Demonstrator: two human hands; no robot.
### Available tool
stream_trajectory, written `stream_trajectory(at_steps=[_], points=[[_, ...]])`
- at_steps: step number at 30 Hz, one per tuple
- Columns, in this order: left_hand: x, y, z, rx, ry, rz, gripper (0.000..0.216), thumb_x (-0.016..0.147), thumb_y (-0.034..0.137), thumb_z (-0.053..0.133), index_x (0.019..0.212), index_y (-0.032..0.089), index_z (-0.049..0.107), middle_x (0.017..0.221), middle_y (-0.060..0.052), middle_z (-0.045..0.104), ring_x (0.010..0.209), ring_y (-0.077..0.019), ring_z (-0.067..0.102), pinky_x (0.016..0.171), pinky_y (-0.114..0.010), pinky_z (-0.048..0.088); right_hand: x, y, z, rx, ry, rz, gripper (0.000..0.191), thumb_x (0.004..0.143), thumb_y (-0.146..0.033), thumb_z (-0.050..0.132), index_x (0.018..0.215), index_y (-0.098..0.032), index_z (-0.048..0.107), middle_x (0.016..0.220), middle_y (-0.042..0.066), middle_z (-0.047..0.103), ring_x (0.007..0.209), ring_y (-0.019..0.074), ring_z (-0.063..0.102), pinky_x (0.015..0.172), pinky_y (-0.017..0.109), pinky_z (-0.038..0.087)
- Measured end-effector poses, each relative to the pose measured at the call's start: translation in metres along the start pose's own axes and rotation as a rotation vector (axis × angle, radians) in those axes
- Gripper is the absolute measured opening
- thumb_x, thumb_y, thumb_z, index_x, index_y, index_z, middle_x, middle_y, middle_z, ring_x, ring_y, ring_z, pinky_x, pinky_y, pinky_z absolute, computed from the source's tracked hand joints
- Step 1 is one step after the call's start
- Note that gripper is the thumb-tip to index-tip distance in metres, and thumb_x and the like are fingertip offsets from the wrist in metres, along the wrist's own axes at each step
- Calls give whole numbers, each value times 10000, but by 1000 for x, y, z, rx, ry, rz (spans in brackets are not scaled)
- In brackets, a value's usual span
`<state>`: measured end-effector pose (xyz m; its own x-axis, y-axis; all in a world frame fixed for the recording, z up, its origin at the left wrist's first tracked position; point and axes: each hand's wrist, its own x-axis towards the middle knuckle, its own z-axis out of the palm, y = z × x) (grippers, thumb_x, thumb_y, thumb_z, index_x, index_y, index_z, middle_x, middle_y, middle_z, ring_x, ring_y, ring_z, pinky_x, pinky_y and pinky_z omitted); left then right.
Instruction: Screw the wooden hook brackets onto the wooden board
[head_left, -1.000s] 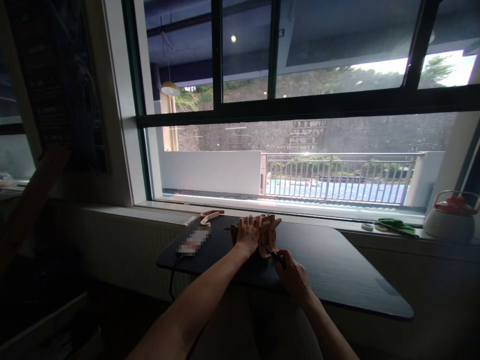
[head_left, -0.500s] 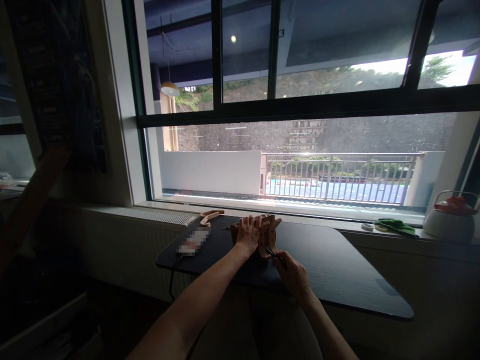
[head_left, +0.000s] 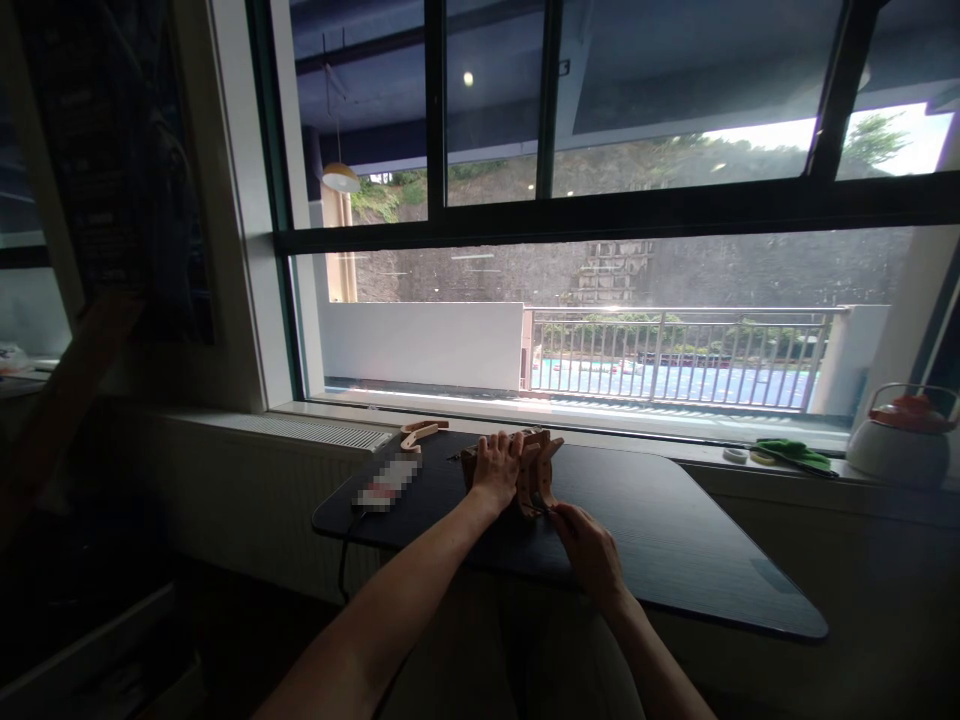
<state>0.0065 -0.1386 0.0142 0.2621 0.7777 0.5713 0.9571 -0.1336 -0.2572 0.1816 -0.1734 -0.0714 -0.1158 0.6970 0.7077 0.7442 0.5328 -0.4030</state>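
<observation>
My left hand (head_left: 496, 470) lies over the top of a brown, box-like thing (head_left: 469, 464), its fingers curled over the far side. Two curved tan strips (head_left: 545, 475) with small dark holes stand at the right side of this thing; whether they are wood or leather I cannot tell. Close to their lower end, my right hand (head_left: 589, 545) is closed on a thin dark tool (head_left: 541, 503). Only a short part of that tool shows, its tip down among the strips.
The dark table (head_left: 697, 540) has rounded corners and stands against the window sill. A tan curved piece (head_left: 415, 437) and a blurred-out flat item (head_left: 386, 485) with a cable lie on the left. Green gloves (head_left: 791, 453) and a white kettle (head_left: 900, 440) are on the sill.
My right hand has shifted slightly up and left toward the strips, and less of the dark tool shows. My left hand stays where it was.
</observation>
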Motion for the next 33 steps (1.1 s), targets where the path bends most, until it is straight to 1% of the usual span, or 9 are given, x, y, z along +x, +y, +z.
stream_trajectory(at_steps=[4,7,11,14,18,22,27,33], points=[[-1,0,0,-1,-1,-6,814,696,321,617,1390,159,222,1316,-162,375,1135,-309,371,981,-466,247,1,-5,-3,17,-9,-33,239,886,-341,388,992,-243,577,960,25,646,773,158,627,633,249,442],[-1,0,0,-4,-3,-9,822,692,318,620,1392,172,216,1316,-156,377,1133,-306,369,981,-465,243,1,-6,-3,28,7,-27,248,862,-309,404,1050,-221,541,968,40,645,728,152,621,612,250,443],[-1,0,0,-12,-11,-4,831,696,321,622,1397,177,199,1319,-154,370,1139,-304,358,986,-464,235,0,-4,-2,39,43,4,267,860,-331,406,1051,-203,542,865,43,663,611,144,595,585,260,443],[0,0,-1,-17,-23,-3,851,689,333,638,1397,167,196,1315,-162,361,1140,-314,355,988,-471,232,-1,-4,-1,51,71,12,284,858,-352,406,1044,-198,556,858,48,667,580,138,579,579,263,444],[0,1,-2,-19,-26,-8,830,706,333,624,1397,186,189,1323,-153,360,1137,-311,358,981,-475,238,-1,-3,0,71,83,9,287,859,-358,410,1046,-201,562,918,53,664,603,137,583,604,267,451],[0,1,-1,-17,-16,-10,828,703,324,626,1396,169,199,1326,-164,359,1142,-313,356,986,-470,233,-1,-1,1,90,65,-3,279,866,-348,415,1063,-215,562,982,49,656,673,147,603,634,267,458],[0,2,-1,-14,-17,-14,797,719,335,608,1390,170,210,1318,-162,364,1133,-312,361,980,-471,243,0,2,3,113,53,-14,288,868,-352,413,1080,-222,558,994,52,658,662,149,607,632,274,467],[1,2,-1,-12,-25,-16,818,705,328,617,1394,168,206,1317,-165,363,1128,-313,367,977,-470,251,-1,2,4,124,58,-19,284,859,-341,420,1070,-227,572,990,50,662,679,155,616,638,274,473]])
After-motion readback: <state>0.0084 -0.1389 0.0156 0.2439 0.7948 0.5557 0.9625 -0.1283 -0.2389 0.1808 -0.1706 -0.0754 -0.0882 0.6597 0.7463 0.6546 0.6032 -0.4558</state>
